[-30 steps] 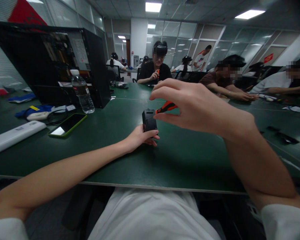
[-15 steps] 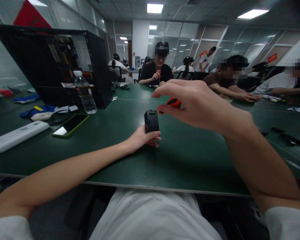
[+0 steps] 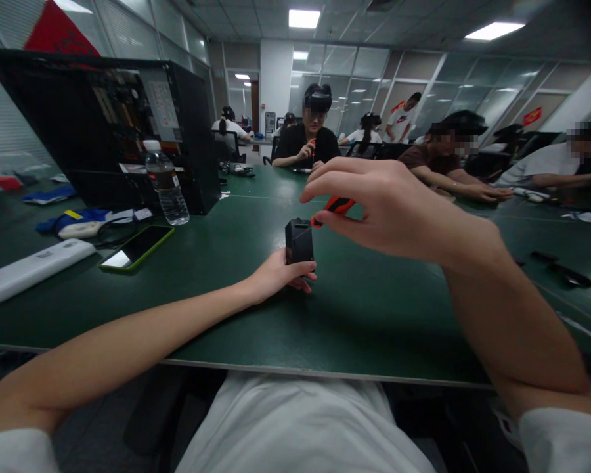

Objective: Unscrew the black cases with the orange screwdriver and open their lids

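Note:
My left hand (image 3: 280, 270) is closed around the lower part of a small black box-shaped device (image 3: 299, 242), held upright above the table. A slot-like recess shows on its top face. Just right of and above the device, my right hand (image 3: 379, 207) is closed on a screwdriver (image 3: 341, 205) with an orange-and-black handle. The fingers cover part of the handle, and I cannot make out a shaft. The handle's orange end lies close to the device's top right corner; whether they touch I cannot tell.
On the green table (image 3: 374, 328) at left are a black computer case (image 3: 197, 131), a water bottle (image 3: 170, 187), a green-edged phone (image 3: 138, 248) and a long white object (image 3: 34, 269). Dark parts (image 3: 571, 277) lie at right. A person (image 3: 308, 144) sits opposite.
The orange handle has tilted slightly in my right hand, its near end shifting a little. My left hand still holds the black device in nearly the same place.

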{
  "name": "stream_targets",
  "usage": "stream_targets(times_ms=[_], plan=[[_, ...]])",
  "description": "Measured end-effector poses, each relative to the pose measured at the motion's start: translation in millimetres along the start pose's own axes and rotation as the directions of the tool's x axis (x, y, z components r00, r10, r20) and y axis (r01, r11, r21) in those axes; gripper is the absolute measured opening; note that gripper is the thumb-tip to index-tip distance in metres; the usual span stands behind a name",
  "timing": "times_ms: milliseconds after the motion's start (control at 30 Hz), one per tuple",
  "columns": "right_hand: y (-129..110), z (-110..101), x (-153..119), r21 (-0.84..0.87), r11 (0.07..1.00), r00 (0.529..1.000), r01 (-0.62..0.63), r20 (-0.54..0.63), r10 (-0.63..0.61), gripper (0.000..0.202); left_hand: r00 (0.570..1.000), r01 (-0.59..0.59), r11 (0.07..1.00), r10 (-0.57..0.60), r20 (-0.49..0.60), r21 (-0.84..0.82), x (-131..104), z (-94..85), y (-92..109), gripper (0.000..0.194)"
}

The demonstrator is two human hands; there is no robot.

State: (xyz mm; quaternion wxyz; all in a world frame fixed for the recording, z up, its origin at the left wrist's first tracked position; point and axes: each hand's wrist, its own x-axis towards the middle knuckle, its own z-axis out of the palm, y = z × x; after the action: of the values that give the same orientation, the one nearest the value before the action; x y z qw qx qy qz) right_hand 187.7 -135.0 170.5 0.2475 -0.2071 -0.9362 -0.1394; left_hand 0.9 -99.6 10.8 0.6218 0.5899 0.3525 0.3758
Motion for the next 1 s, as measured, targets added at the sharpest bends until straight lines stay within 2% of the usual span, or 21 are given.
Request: stream_targets(times_ms=[133, 300, 467, 633, 867, 1000], plan=[[-2.6, -5.6, -1.9, 0.038, 0.999, 1.000, 0.013, 0.022, -0.014, 0.023, 1.000, -0.011, 1.000, 0.010, 0.011, 0.025, -1.9, 0.8, 1.4, 0.052], [-2.6, -5.1, -1.8, 0.004, 1.000, 1.000, 0.021, 0.017, -0.021, 0.018, 0.999, -0.032, 0.999, 0.032, 0.026, 0.025, -3.8, 1.2, 1.2, 0.063], [-0.9, -4.5, -2.3, 0.029, 0.999, 0.999, 0.031, 0.024, -0.032, 0.023, 1.000, -0.012, 1.000, 0.012, 0.012, -0.007, -4.3, 1.5, 1.3, 0.069], [-3.5, -7.2, -4.5, 0.027, 0.998, 0.997, 0.062, 0.043, -0.063, 0.025, 1.000, -0.023, 1.000, 0.023, 0.021, -0.022, -3.6, 1.3, 1.1, 0.068], [-3.9, -7.6, -2.9, -0.069, 0.998, 1.000, -0.002, 0.018, 0.003, 0.021, 0.998, -0.048, 0.999, 0.048, 0.030, -0.001, -3.5, 0.1, -1.4, 0.065], [-2.5, -10.4, -2.7, -0.047, 0.999, 1.000, 0.003, 0.021, -0.002, 0.023, 0.998, -0.053, 0.999, 0.053, 0.036, -0.006, -3.8, -0.8, -2.3, 0.062]])
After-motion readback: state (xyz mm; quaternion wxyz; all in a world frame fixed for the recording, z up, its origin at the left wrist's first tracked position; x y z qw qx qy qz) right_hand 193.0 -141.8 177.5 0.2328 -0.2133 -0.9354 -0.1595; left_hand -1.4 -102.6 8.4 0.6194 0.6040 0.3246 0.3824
